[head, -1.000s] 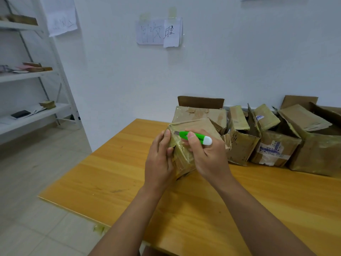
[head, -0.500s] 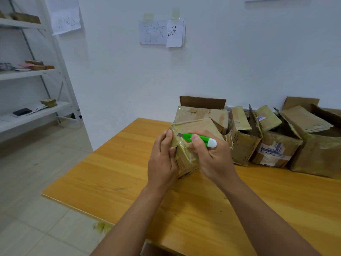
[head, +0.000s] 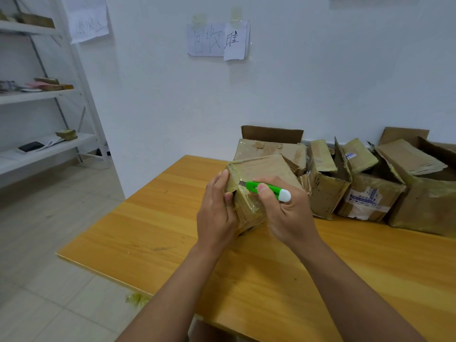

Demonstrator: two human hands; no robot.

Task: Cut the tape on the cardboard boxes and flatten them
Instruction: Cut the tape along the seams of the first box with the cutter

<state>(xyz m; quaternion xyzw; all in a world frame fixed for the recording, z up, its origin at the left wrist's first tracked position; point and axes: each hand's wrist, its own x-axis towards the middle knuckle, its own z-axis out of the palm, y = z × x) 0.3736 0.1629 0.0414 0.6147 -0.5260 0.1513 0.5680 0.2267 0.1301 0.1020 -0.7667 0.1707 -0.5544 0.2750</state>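
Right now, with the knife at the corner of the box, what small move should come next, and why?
Probably draw the knife toward the right along the taped top edge of the box. Its blade tip sits at the left corner, the right hand grips it, and the left hand steadies the box with fingers close to the blade, so cutting away from them seems safer.

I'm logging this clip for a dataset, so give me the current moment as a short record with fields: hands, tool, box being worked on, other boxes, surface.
left hand: grips the left side of the taped box
right hand: holds the green knife, blade end at the box's upper left edge
box: small, wrapped in tape, tilted, resting on the table
other boxes: a row behind it along the wall, several with flaps open
floor: scrap of tape near the table edge
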